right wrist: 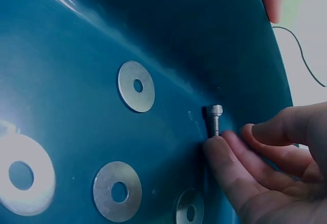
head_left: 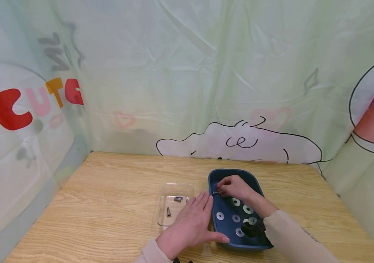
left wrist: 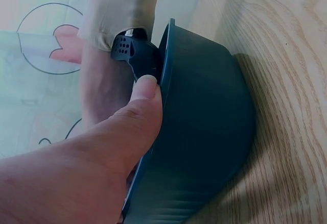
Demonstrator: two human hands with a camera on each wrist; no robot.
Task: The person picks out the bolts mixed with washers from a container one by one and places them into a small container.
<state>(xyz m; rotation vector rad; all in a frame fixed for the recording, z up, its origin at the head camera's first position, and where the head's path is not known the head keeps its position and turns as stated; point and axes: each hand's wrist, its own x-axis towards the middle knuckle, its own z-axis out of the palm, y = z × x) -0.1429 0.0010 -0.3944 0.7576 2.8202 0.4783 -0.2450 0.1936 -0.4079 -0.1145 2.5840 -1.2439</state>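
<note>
Remote log: from my station I have the metal screw (right wrist: 215,113) inside the blue bin (head_left: 226,208), on the floor close to the side wall by the left hand (head_left: 190,223). In the right wrist view its head points away from the right hand (right wrist: 286,157) and the shank end meets or passes behind a fingertip; I cannot tell whether a pinch is made. Those fingers are bent and somewhat apart. Left hand: four fingers straight and pressed together along the bin's outer side, thumb spread out over the near rim. Handling, my estimate: light, rigid, not fragile; smooth head likely a little slippery, threads giving better purchase. I would take it across the shank just under the head, or by the head's sides, the nearby wall leaving little room for a fingertip there. Containers: the bin also holds flat washers (head_left: 218,218), scattered over its floor, shiny and probably hard to lift from flat; the black wrist device (head_left: 253,229) hides part of that area, so no firm count. The clear tray (head_left: 177,209), just left of the bin, holds a few loose screws (head_left: 168,212), partly covered by the left hand.
</note>
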